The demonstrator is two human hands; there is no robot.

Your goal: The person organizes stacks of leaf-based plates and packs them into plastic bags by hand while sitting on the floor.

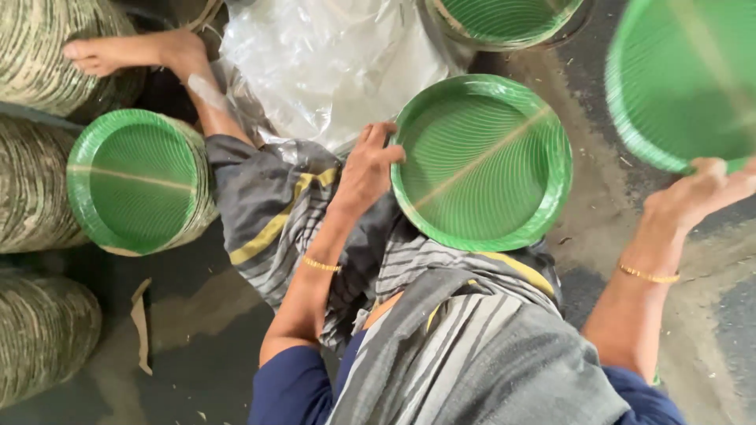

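A round green leaf-patterned plate [482, 161] rests tilted on my lap, and my left hand [368, 167] grips its left rim with thumb over the edge. My right hand [705, 193] is raised at the far right, holding the lower rim of a second green plate [681, 75], which is blurred. I sit on the floor in grey striped cloth with a yellow band, one bare foot stretched toward the top left.
A sideways stack of green plates [138, 181] lies at left among other rolled stacks [35, 185]. A clear plastic sheet [331, 59] is bunched at top centre. Another green plate [504, 20] sits at the top. Grey floor [197, 330] holds paper scraps.
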